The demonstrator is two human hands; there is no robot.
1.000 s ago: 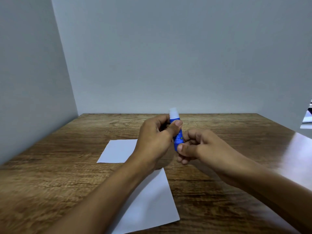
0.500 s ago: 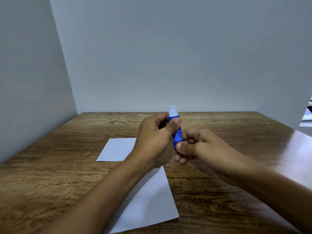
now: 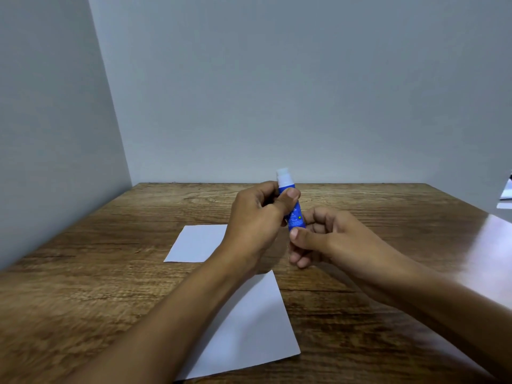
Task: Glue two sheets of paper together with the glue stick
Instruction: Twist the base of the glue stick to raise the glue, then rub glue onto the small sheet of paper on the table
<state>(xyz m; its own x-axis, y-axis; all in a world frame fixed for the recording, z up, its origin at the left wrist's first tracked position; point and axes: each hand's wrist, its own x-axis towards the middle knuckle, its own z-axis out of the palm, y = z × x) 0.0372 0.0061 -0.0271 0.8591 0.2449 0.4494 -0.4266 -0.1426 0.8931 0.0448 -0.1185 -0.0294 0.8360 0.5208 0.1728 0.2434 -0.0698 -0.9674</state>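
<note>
A blue glue stick (image 3: 294, 214) with a white top stands almost upright above the table, between both hands. My left hand (image 3: 256, 223) grips its upper body, thumb across the front. My right hand (image 3: 324, 236) pinches its lower end with thumb and fingers. Two white sheets lie on the wooden table (image 3: 110, 273): a smaller far sheet (image 3: 196, 242), partly behind my left wrist, and a larger near sheet (image 3: 255, 328), partly covered by my left forearm. Whether the white top is a cap or bare glue is unclear.
Grey walls close the table at the back and left. At the right edge, beyond the wall's end, some white items (image 3: 507, 195) show. A bright glare lies on the table's right side (image 3: 487, 245).
Both hands and the glue stick stay in nearly the same place. My right fingers shift slightly at the stick's base.
</note>
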